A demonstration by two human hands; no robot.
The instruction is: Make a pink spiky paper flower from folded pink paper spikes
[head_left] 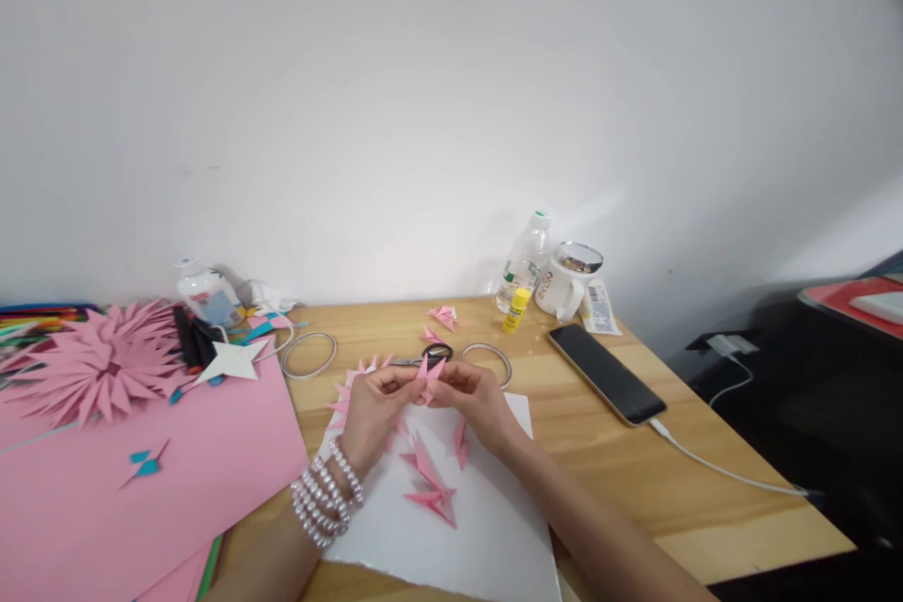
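Between my two hands a small folded pink paper piece (429, 380) is pinched, its points sticking up. My left hand (381, 409), with pearl bracelets (326, 494) on the wrist, grips it from the left with closed fingers. From the right my right hand (476, 400) holds the same piece between thumb and fingers. Below them a white sheet (486, 546) carries loose folded pink pieces (434, 494) and another pink piece (461, 444) under my right hand. Partly hidden behind my left hand is a joined row of pink points (342, 400). Black-handled scissors (437, 353) lie just beyond my fingers.
A pink paper star (113, 367) and pink sheets (232, 470) cover the left side. Further right stand a yellow glue stick (517, 310), a clear bottle (526, 259) and a white mug (561, 287). A phone (607, 374) with a white cable lies near the right edge.
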